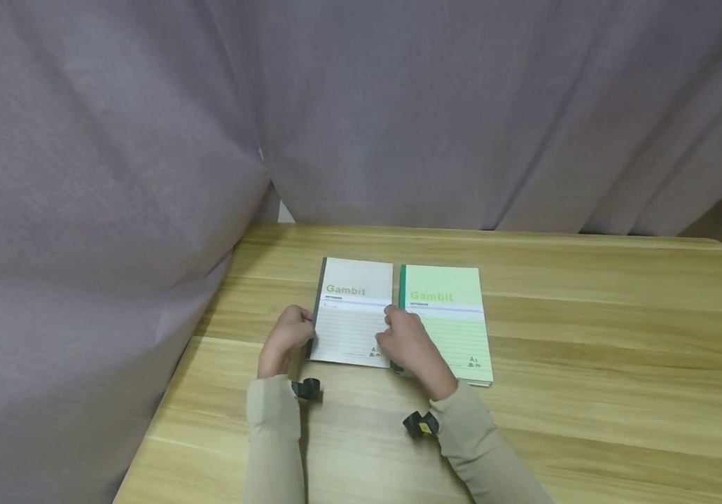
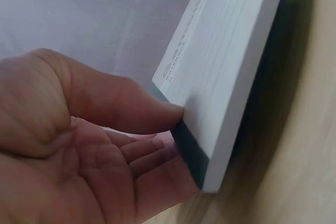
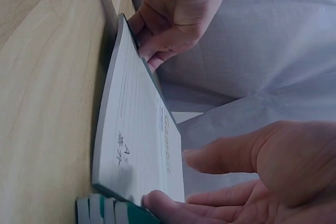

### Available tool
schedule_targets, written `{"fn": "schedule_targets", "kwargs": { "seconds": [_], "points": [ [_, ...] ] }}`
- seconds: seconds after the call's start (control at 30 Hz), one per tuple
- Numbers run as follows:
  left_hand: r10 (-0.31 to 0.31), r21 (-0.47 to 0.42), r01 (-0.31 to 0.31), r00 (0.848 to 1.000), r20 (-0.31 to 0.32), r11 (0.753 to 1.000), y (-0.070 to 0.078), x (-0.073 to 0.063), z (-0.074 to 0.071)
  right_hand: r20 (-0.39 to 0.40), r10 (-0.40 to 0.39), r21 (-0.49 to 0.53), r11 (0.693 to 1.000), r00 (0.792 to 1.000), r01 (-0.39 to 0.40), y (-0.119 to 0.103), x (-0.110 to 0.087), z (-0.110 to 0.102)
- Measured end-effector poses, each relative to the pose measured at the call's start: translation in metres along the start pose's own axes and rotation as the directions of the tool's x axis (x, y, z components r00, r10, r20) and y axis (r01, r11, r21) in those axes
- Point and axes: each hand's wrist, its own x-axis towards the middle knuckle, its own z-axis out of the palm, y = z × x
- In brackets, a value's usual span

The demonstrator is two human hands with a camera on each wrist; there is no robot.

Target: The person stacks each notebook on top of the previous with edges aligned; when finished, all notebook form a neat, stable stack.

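A white notebook (image 1: 356,329) with a dark spine and "Gambit" on its cover lies in the middle of the head view. My left hand (image 1: 285,337) pinches its spine edge, thumb on the cover and fingers beneath, as the left wrist view shows. A dark shadow runs under the notebook's edge there. At the opposite edge is my right hand (image 1: 414,343), its thumb raised off the cover and its extended fingers (image 3: 163,205) against the side. Beside it lies a light green notebook (image 1: 452,336) with a green spine, partly covered by the right hand.
Several green spines (image 3: 107,211) are stacked below the white notebook's edge in the right wrist view. The wooden table (image 1: 587,350) extends to the right. A grey-purple curtain (image 1: 398,112) hangs behind and along the left side. Both wrists wear small black cameras (image 1: 307,389).
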Motion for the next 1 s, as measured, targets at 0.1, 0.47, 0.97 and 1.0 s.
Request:
{"fn": "schedule_targets", "kwargs": {
  "seconds": [0.1,0.47,0.97,1.0],
  "points": [
    [-0.005,-0.006,0.005,1.000,-0.009,1.000,-0.002,0.000,-0.004,0.005,-0.004,0.028,1.000,1.000,0.004,0.002,0.000,0.000],
    [0.028,-0.054,-0.027,0.999,0.021,0.998,0.001,0.004,-0.013,-0.033,-0.035,0.097,0.995,0.999,0.038,0.005,0.002,-0.004],
    [0.033,-0.029,-0.032,0.999,0.026,0.999,0.003,0.005,-0.009,-0.107,-0.059,0.080,0.994,0.992,0.068,0.007,0.006,-0.006],
    [0.033,-0.028,-0.032,0.999,0.024,0.999,0.003,0.005,-0.009,-0.105,-0.056,0.078,0.995,0.993,0.064,0.006,0.006,-0.007]
  ]
}}
